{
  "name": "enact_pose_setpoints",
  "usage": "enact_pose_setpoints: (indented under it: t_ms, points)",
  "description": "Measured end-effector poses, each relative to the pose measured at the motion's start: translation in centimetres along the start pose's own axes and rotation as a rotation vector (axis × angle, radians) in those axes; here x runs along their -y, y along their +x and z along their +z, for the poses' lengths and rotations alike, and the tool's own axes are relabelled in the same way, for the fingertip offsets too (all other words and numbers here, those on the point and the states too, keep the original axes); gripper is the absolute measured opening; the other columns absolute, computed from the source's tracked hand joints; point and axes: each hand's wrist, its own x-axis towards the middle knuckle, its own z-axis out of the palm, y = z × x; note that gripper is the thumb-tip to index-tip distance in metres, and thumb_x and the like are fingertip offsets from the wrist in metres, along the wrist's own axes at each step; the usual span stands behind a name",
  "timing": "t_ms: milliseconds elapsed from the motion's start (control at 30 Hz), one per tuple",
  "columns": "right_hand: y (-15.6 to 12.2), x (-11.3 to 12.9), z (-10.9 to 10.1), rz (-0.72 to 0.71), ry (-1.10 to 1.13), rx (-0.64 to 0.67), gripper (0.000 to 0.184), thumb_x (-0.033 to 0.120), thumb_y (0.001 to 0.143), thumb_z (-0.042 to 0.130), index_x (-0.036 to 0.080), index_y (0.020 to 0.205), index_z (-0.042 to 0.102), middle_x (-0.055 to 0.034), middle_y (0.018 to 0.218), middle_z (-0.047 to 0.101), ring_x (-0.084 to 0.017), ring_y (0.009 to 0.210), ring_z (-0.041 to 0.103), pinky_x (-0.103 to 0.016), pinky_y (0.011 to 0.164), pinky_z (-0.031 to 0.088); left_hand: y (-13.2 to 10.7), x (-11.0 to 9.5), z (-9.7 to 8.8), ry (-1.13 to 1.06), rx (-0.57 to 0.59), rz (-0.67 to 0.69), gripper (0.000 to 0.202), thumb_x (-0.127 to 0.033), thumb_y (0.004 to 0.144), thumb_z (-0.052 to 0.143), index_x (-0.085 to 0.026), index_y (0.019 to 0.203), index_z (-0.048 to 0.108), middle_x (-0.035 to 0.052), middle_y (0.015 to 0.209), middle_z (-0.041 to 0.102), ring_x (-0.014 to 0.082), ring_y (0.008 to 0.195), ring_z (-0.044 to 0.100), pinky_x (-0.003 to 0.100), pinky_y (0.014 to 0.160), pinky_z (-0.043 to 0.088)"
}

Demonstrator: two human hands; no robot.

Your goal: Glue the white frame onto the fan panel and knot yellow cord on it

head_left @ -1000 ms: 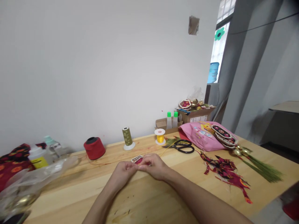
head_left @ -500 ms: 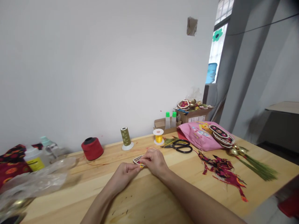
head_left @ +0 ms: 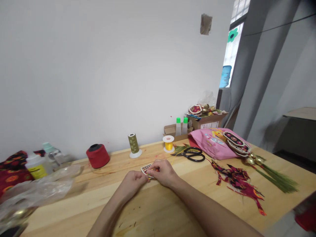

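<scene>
- We look down on a pale wooden surface (head_left: 74,210) with its far edge along a plain light wall (head_left: 98,65); beyond it at the right, a window (head_left: 232,52) shows a blue water jug (head_left: 225,76).
- At the middle of the surface lies a small ornament (head_left: 146,168) with a lattice pattern, partly covered by our right hand (head_left: 163,173), whose fingers grasp it.
- Our left hand (head_left: 133,181) has its fingertips at the ornament's near edge, beside a bit of yellow thread (too small for us to tell whether they grip it).
- Behind our hands, from left to right, we see a red cone of thread (head_left: 98,158), a green spool (head_left: 133,144) and a yellow spool (head_left: 169,146).
- Scissors (head_left: 184,153) lie near the yellow spool, and a heap of cloth scraps (head_left: 240,181) spreads to our right.
- Two bottles (head_left: 178,129) with green caps stand in a low box (head_left: 170,130) against the wall.
- Next to it, a cardboard box (head_left: 209,124) is heaped with ornaments and bells.
- A pink bag (head_left: 208,146) lies in front, with more ornaments on it and green tassels (head_left: 282,181) trailing beside it.
- At far left, a clear plastic bag (head_left: 46,192) lies before a bottle with a yellow label (head_left: 38,169).
</scene>
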Motion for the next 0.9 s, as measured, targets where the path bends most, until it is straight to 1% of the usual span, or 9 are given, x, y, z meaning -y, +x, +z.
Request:
enact_pose_setpoints:
  t_ms: [67, 167, 300, 400, 533, 700, 900]
  points:
    - [-0.08, 0.02, 0.01, -0.019, -0.018, 0.004, 0.013, 0.026, 0.069, 0.056, 0.020, 0.075, 0.066, 0.0011, 0.066, 0.059, -0.009, 0.060, 0.051, -0.018, 0.054, 0.035, 0.03, -0.29, 0.14, 0.041, -0.043, -0.025, 0.033, -0.038, 0.063, 0.043, -0.020, 0.042, 0.024, -0.0089, 0.039, 0.018, 0.0045, 0.039, 0.012, 0.021, 0.039, 0.008]
    - [-0.20, 0.12, 0.01, -0.052, -0.058, 0.013, 0.012, 0.025, 0.068, 0.057, 0.021, 0.074, 0.066, 0.0014, 0.064, 0.059, -0.009, 0.060, 0.050, -0.018, 0.055, 0.035, 0.10, -0.56, 0.20, 0.084, -0.080, -0.047, 0.032, -0.035, 0.057, 0.047, -0.020, 0.040, 0.024, -0.0088, 0.039, 0.017, 0.0045, 0.039, 0.013, 0.022, 0.039, 0.008]
    - [-0.31, 0.28, -0.02, -0.039, -0.076, 0.042, 0.011, 0.025, 0.067, 0.057, 0.022, 0.072, 0.067, 0.0016, 0.064, 0.059, -0.010, 0.059, 0.049, -0.019, 0.054, 0.034, 0.02, -0.50, 0.07, 0.118, -0.107, -0.079, 0.031, -0.034, 0.054, 0.049, -0.019, 0.036, 0.029, -0.0092, 0.035, 0.017, 0.0046, 0.038, 0.014, 0.022, 0.039, 0.007]
    - [-0.32, 0.36, -0.07, -0.013, -0.067, 0.059, 0.013, 0.025, 0.067, 0.056, 0.022, 0.072, 0.067, 0.0017, 0.064, 0.059, -0.009, 0.059, 0.049, -0.019, 0.052, 0.033, -0.07, -0.37, -0.08, 0.110, -0.106, -0.097, 0.030, -0.038, 0.054, 0.050, -0.019, 0.036, 0.035, -0.0097, 0.033, 0.017, 0.0046, 0.036, 0.014, 0.022, 0.039, 0.007]
    - [-0.30, 0.53, -0.15, -0.005, -0.070, 0.060, 0.012, 0.025, 0.066, 0.056, 0.022, 0.070, 0.067, 0.0021, 0.062, 0.058, -0.009, 0.057, 0.048, -0.019, 0.051, 0.032, -0.05, -0.32, -0.29, 0.088, -0.080, -0.100, 0.034, -0.042, 0.055, 0.049, -0.020, 0.036, 0.031, -0.0098, 0.033, 0.017, 0.0046, 0.036, 0.013, 0.022, 0.038, 0.008]
    - [-0.33, 0.58, -0.17, 0.001, -0.096, 0.074, 0.013, 0.028, 0.066, 0.056, 0.022, 0.070, 0.067, 0.0020, 0.061, 0.058, -0.009, 0.057, 0.048, -0.019, 0.051, 0.031, -0.01, -0.27, -0.45, 0.063, -0.043, -0.084, 0.035, -0.041, 0.056, 0.050, -0.020, 0.036, 0.029, -0.0098, 0.034, 0.016, 0.0045, 0.036, 0.012, 0.022, 0.039, 0.008]
    - [-0.31, 0.28, -0.12, -0.035, -0.097, 0.057, 0.013, 0.025, 0.068, 0.055, 0.021, 0.073, 0.067, 0.0017, 0.064, 0.058, -0.009, 0.059, 0.049, -0.019, 0.052, 0.032, 0.11, -0.17, -0.30, 0.066, -0.061, -0.091, 0.033, -0.038, 0.057, 0.049, -0.019, 0.036, 0.030, -0.0099, 0.035, 0.016, 0.0043, 0.037, 0.011, 0.022, 0.039, 0.007]
